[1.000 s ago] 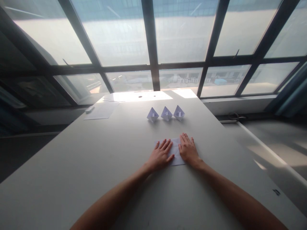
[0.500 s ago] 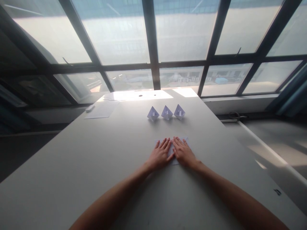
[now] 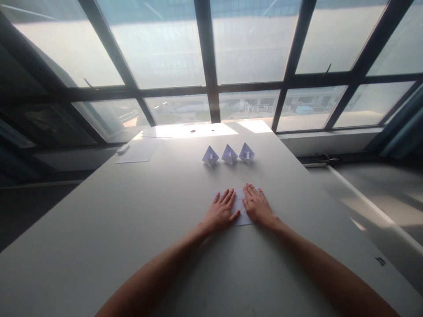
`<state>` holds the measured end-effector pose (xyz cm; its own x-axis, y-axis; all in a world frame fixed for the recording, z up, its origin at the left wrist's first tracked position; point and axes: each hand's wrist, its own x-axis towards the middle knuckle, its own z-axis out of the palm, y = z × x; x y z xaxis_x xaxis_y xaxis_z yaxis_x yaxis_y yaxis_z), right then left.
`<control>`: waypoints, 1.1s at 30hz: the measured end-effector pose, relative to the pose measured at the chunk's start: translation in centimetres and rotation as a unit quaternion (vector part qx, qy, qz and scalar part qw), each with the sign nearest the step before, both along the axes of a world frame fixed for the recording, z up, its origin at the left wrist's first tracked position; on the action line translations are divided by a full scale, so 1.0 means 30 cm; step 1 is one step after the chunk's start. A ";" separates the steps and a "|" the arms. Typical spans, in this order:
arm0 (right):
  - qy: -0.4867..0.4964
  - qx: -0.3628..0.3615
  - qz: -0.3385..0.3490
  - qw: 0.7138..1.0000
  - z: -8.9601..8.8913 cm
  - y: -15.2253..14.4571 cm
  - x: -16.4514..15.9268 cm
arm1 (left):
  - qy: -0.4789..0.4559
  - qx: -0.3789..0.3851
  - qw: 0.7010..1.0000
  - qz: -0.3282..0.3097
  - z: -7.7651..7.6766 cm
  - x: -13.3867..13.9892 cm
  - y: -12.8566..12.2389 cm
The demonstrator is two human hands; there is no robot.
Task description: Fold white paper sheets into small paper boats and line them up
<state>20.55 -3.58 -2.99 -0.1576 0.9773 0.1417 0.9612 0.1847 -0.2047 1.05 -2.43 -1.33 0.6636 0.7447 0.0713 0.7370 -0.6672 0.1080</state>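
Observation:
A small sheet of white paper [image 3: 241, 211] lies flat on the white table [image 3: 158, 211] in front of me. My left hand [image 3: 222, 210] rests palm down on its left part, fingers stretched out. On the right part of the sheet lies my right hand [image 3: 257, 205], also flat with its fingers extended. The hands are a little apart, and a strip of paper shows between them; the rest of it is hidden under them. Beyond the hands stand three folded paper boats [image 3: 210, 156] in a row.
At the table's far left lie a larger sheet of paper [image 3: 137, 152] and a small white object [image 3: 123, 149] on its edge. A dark mark [image 3: 380, 261] is near the right edge. Large framed windows [image 3: 251, 44] rise behind the table.
My right hand has slid to the right and slightly away from me, so more of the paper shows between the hands. The left hand stays in place.

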 end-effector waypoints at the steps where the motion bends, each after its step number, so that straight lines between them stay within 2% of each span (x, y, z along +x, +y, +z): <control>1: -0.003 0.002 -0.008 1.000 -0.001 0.001 0.004 | 0.000 0.001 1.000 0.000 0.001 0.000 0.000; 9: -0.015 0.025 -0.098 0.995 -0.012 0.003 0.025 | 0.006 -0.009 1.000 0.003 0.005 0.002 0.000; 12: -0.020 0.047 -0.110 0.993 0.001 -0.001 0.030 | 0.007 -0.010 1.000 0.002 0.006 0.001 0.000; 14: -0.020 0.072 -0.092 0.993 0.020 -0.005 0.029 | 0.007 -0.009 1.000 0.002 0.006 0.001 0.000; 17: -0.004 0.090 -0.015 0.996 0.046 -0.014 0.016 | 0.005 -0.008 1.000 0.000 0.006 0.000 0.000; 20: 0.022 0.056 0.082 0.995 0.053 -0.022 -0.003 | -0.002 -0.003 1.000 -0.002 0.005 0.000 -0.001; 22: 0.032 0.023 0.115 0.993 0.047 -0.024 -0.013 | -0.007 -0.001 1.000 -0.001 0.003 0.000 -0.002; 25: 0.031 -0.003 0.114 0.993 0.035 -0.024 -0.017 | -0.010 0.001 1.000 0.001 0.000 0.000 -0.003; 33: 0.025 0.002 0.089 0.996 0.025 -0.021 -0.012 | -0.003 0.000 1.000 0.001 -0.002 0.001 0.000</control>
